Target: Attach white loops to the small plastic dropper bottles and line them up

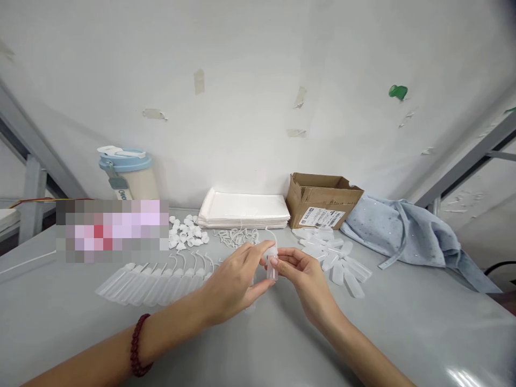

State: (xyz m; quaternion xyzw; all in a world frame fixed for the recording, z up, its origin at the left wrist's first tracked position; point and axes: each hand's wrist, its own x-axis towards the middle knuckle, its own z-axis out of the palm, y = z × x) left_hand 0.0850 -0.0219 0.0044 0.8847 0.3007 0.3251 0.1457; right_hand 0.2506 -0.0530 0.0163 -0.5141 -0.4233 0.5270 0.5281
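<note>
A small clear squeeze bottle (272,273) with a white cap and a thin bent tube stands upright between my two hands. My right hand (308,279) grips it from the right, thumb and fingers closed around its upper body. My left hand (229,285) is closed on it from the left, fingertips at the cap and thumb low on the body. Capped bottles with bent tubes (153,285) lie in a slanted row left of my left hand, partly hidden by that arm. To the right, uncapped bottles (338,266) lie in a loose pile.
Behind my hands are white caps (187,234), loose bent tubes (239,236) and a stack of white sheets (245,215). A cardboard box (322,201) and blue cloth (387,231) lie right. A blue-lidded jug (131,172) stands back left, beside a blurred patch.
</note>
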